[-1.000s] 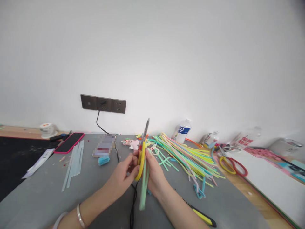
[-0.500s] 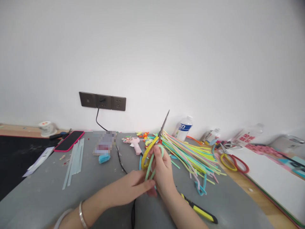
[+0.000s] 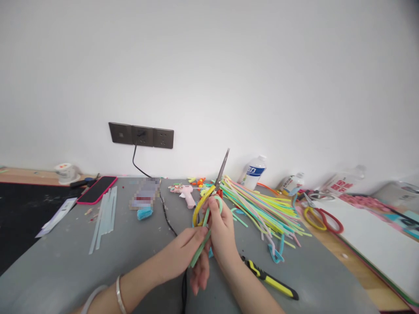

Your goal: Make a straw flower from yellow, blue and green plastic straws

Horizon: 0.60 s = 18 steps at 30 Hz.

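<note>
My right hand (image 3: 223,226) is closed around a pair of scissors (image 3: 221,168), whose nearly closed blades point up. The yellow handle loop shows on its left and a little red handle beside the fingers. A light green pipe cleaner (image 3: 218,202), bent into a loop at the top, is pinched under the right thumb. Its two strands run down together to my left hand (image 3: 183,250), which is closed on them between thumb and fingers. The left fingertips are partly hidden behind the strands and the right hand.
Several colourful pipe cleaners (image 3: 265,207) lie in a bundle to the right, near a utility knife (image 3: 275,283). A pink glue gun (image 3: 188,196), glue sticks (image 3: 106,213) and a phone (image 3: 97,190) lie on the left. Bottles (image 3: 253,173) and other scissors (image 3: 322,218) are at right.
My left hand has moved slightly up the green pipe cleaner, and its lower strands now lie close together, slanting down to the left. The scissors remain in my right hand.
</note>
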Each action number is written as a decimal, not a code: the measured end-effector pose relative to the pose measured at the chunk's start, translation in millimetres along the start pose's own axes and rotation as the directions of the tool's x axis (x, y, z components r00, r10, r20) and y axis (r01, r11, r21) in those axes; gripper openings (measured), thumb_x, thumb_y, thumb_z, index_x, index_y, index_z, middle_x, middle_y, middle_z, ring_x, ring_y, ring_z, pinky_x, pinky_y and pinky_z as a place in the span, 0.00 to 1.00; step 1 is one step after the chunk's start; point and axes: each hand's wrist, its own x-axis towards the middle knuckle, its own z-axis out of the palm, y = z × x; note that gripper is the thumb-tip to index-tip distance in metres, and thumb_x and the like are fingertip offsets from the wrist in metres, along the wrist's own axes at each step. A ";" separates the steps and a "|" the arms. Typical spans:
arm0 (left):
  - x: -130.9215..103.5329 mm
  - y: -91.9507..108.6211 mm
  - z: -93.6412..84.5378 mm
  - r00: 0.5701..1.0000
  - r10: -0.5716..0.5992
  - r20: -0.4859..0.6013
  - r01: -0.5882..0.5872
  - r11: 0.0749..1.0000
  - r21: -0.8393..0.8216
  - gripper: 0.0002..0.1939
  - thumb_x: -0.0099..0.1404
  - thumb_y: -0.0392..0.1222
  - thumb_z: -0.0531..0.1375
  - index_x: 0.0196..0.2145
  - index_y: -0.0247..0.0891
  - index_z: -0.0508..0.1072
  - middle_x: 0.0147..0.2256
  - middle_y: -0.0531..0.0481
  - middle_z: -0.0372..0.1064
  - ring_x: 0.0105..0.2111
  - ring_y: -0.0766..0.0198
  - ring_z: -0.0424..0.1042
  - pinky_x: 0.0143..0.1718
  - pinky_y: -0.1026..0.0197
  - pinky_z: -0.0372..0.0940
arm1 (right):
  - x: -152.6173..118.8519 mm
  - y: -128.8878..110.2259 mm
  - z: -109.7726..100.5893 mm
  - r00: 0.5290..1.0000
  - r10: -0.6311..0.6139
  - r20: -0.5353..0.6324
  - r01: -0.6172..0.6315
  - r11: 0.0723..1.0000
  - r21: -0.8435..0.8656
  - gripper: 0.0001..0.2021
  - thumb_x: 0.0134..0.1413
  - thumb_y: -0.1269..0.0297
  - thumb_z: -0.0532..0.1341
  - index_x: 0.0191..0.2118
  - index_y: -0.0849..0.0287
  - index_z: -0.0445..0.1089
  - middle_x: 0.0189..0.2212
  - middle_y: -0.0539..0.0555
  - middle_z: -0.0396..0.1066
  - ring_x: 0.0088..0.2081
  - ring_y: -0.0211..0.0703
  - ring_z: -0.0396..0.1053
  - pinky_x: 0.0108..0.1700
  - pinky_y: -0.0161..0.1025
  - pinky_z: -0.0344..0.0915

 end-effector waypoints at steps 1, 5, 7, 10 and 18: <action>1.0 -0.8 0.3 1.000 0.011 -0.013 -0.011 1.000 0.003 0.25 0.63 0.67 0.48 0.29 0.40 0.59 0.15 0.53 0.70 0.09 0.69 0.63 0.10 0.70 0.56 | -1.1 -1.3 0.7 1.000 -0.015 0.005 0.015 1.000 -0.023 0.21 0.57 0.43 0.57 0.23 0.55 0.66 0.21 0.49 0.62 0.29 0.43 0.61 0.33 0.37 0.59; 2.2 -0.7 0.8 0.996 0.057 -0.067 -0.055 0.998 0.026 0.24 0.66 0.64 0.47 0.31 0.38 0.62 0.17 0.50 0.73 0.09 0.68 0.65 0.11 0.69 0.59 | -5.2 -7.3 3.7 0.994 -0.100 0.033 0.102 0.991 -0.081 0.23 0.58 0.41 0.54 0.26 0.55 0.69 0.25 0.50 0.65 0.32 0.44 0.61 0.38 0.40 0.60; 1.7 0.9 1.3 0.995 0.067 -0.072 -0.064 0.997 0.035 0.25 0.66 0.64 0.47 0.32 0.37 0.64 0.16 0.50 0.72 0.09 0.68 0.64 0.11 0.69 0.58 | -6.8 -7.8 4.3 0.993 -0.113 0.030 0.115 0.990 -0.079 0.22 0.59 0.42 0.53 0.26 0.55 0.68 0.26 0.50 0.65 0.31 0.44 0.61 0.39 0.40 0.59; 1.3 1.1 1.8 0.996 0.069 -0.064 -0.067 0.997 0.042 0.26 0.66 0.64 0.46 0.30 0.37 0.64 0.15 0.51 0.70 0.08 0.69 0.63 0.10 0.70 0.56 | -8.4 -5.9 3.9 0.993 -0.118 0.033 0.120 0.990 -0.080 0.20 0.61 0.45 0.53 0.27 0.55 0.68 0.26 0.50 0.65 0.32 0.43 0.61 0.38 0.39 0.58; -8.2 -7.8 -3.3 0.973 0.134 -0.186 -0.080 0.959 0.273 0.26 0.69 0.62 0.44 0.25 0.39 0.63 0.10 0.59 0.58 0.09 0.73 0.48 0.10 0.70 0.46 | -1.2 -1.2 -0.1 0.995 -0.100 0.025 0.098 0.991 0.087 0.20 0.59 0.43 0.54 0.28 0.55 0.63 0.23 0.46 0.59 0.25 0.39 0.56 0.29 0.36 0.56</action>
